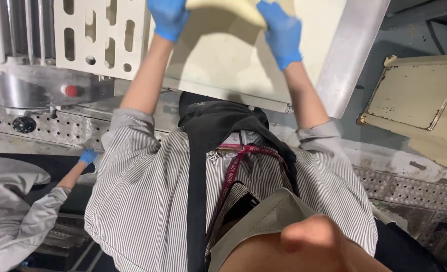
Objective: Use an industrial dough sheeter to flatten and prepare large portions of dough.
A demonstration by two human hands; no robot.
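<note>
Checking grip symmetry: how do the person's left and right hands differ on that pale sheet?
The left hand sits higher, partly cut off by the frame's top; the right hand sits lower and shows whole. The left hand grips the pale dough-like sheet at its left end, the right hand its right end. Both wear blue gloves.

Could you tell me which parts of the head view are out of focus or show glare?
In the head view, the close skin-toned shape at the bottom edge is blurred; both gloved hands, left and right, look sharp on the pale sheet; glare streaks the steel machine.
</note>
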